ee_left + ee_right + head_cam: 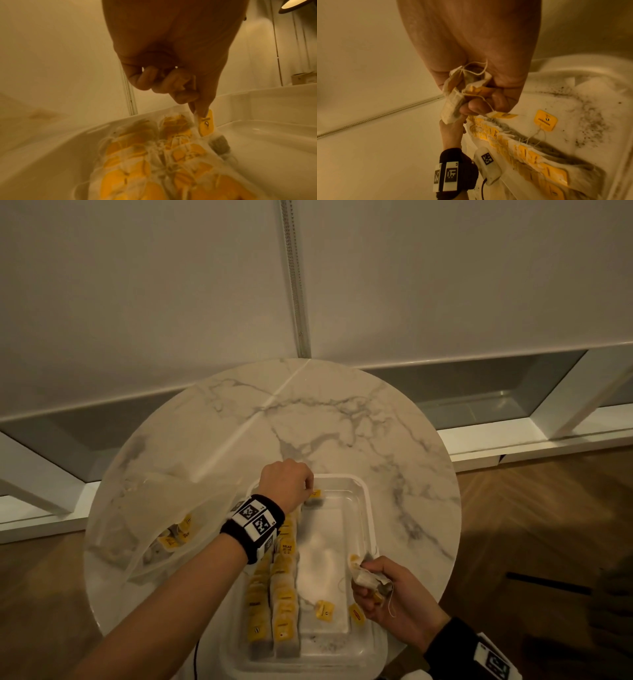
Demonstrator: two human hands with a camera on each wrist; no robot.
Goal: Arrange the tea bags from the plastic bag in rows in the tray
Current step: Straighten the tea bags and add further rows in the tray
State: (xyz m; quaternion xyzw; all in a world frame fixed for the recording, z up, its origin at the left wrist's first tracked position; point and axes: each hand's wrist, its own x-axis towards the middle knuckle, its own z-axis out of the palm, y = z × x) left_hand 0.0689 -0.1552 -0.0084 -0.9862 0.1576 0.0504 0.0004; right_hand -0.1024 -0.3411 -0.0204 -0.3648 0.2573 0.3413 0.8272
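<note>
Left hand pinches tea bag at tray far end, apparently starting third row. Right hand clamped on spare bags. Next: seat upright, release.

"MOMENT" reads on the loose yellow paper tag in my clear plastic tray; "RELAX" on a rowed yellow tag.

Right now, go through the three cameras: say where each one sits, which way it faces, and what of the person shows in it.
Head: worn on the head, looks down on the marble table and tray; both forearms, left hand and right hand show.
Left wrist: looks along the left hand at the tea bag it pinches over the rows of tea bags.
Right wrist: looks along the right hand gripping a bunch of tea bags; the left wristband shows.
Shared: all three show the tray and rows.
</note>
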